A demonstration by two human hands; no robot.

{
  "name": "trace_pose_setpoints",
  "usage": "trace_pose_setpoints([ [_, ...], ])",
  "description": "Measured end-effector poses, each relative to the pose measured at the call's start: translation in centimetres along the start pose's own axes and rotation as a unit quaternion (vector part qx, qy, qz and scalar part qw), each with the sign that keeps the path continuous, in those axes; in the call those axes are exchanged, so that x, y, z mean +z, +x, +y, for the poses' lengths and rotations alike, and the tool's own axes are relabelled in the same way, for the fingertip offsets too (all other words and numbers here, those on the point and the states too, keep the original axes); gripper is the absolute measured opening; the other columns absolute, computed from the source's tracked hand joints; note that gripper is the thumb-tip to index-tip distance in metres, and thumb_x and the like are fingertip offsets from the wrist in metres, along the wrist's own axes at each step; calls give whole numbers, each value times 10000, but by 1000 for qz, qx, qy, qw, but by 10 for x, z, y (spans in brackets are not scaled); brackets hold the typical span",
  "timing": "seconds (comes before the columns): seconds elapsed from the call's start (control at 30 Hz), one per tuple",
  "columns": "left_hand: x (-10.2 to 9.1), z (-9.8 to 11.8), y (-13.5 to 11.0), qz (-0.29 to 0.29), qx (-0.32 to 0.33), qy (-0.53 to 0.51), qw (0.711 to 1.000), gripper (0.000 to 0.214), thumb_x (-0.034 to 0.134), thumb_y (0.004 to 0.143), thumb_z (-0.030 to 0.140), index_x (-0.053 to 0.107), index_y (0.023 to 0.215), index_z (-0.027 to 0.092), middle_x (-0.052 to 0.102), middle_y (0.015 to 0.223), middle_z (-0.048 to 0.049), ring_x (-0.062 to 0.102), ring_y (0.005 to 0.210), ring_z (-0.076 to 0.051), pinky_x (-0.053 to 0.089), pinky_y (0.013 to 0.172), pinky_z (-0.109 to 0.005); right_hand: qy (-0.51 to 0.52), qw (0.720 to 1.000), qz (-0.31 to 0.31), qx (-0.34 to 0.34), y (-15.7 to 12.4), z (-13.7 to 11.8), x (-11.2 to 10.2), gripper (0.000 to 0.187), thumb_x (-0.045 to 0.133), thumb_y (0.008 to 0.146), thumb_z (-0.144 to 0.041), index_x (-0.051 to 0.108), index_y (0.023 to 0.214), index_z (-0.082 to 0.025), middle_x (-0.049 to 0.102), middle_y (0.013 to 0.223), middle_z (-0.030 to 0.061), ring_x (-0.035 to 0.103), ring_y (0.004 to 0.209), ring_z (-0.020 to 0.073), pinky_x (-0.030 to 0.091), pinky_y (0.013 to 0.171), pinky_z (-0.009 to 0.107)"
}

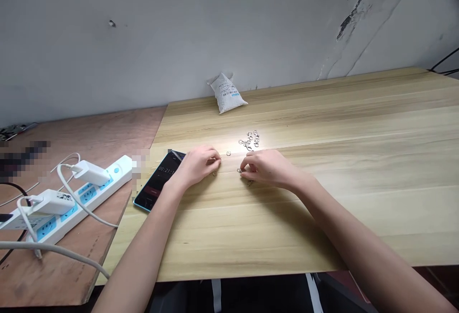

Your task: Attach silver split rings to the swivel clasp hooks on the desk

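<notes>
2 bare forearms point(362, 246) reach in from the bottom corners and angle toward each other. The left hand point(195, 166) and right hand point(267, 168) sit palm-down, backs up, with the wrists low and slightly bent. The fingers curl downward, and the left fingertips point(217, 159) face the right fingertips point(243, 168) across a narrow gap. Each thumb is tucked under, out of clear view, so any pinch is hard to tell.

Scuffed white wall point(229, 26) | pale wooden desk point(376, 217) | reddish plywood tabletop point(89, 131) beside it
</notes>
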State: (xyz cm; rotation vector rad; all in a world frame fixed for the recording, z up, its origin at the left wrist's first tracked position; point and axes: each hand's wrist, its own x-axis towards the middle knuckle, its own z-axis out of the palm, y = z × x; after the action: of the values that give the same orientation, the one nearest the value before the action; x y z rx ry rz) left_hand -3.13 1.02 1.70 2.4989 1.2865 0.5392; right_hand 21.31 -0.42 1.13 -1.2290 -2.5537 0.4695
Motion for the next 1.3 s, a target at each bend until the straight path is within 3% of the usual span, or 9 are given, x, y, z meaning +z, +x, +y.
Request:
trace_pose_setpoints([
  [0.2,3,6,2,56,-21,-96,994,94,657,836,273,680,772,209,720,842,-17,645,809,-185,459,755,-291,-76,997,-13,6,0,-7,0,221,525,903,-207,730,822,-209,667,808,41,514,603,127,224,535,283],
  [0.3,5,8,3,74,-30,-116,990,86,649,850,275,699,875,211,721,853,-17,658,811,-178,474,767,-286,-94,996,-12,3,3,-10,3,223,502,911,-196,713,839,-187,664,835,54,493,589,121,205,531,293],
  [0.43,7,9,2,56,-37,-120,990,172,610,883,276,698,1018,215,718,921,-29,665,856,-178,496,784,-284,-103,995,-7,0,4,-8,2,243,493,935,-240,722,877,-187,661,876,65,490,590,117,197,530,293],
  [0.57,17,9,3,30,-34,-77,996,214,566,918,305,691,1073,229,672,995,-39,639,863,-173,503,756,-287,-101,995,-11,13,2,-6,-5,212,540,919,-274,737,880,-205,669,878,40,511,620,112,198,531,278],
  [0.73,37,18,14,62,13,125,990,240,569,926,287,680,1136,253,632,1152,-85,551,1079,-262,424,929,-430,-158,987,-30,-4,1,-12,-8,293,500,923,-213,701,717,-163,676,802,46,540,651,122,174,529,291],
  [0.83,41,24,19,70,31,181,981,182,556,938,271,721,1012,252,650,1155,-82,536,1093,-269,390,956,-449,-192,981,-24,-12,3,-16,-4,293,477,910,-161,679,698,-150,688,787,58,562,679,142,165,533,303],
  [1.07,43,30,21,89,42,196,976,166,583,929,309,722,935,221,674,1127,-71,543,1077,-256,374,969,-430,-172,984,17,38,7,-9,2,231,488,864,-173,687,748,-166,719,806,52,588,676,153,204,537,297],
  [1.3,44,37,27,70,-15,127,989,129,588,915,239,711,878,219,671,1091,-51,551,1056,-244,372,952,-431,-76,986,99,112,6,19,-2,142,574,816,-262,704,781,-217,731,814,1,577,660,133,278,565,252],
])
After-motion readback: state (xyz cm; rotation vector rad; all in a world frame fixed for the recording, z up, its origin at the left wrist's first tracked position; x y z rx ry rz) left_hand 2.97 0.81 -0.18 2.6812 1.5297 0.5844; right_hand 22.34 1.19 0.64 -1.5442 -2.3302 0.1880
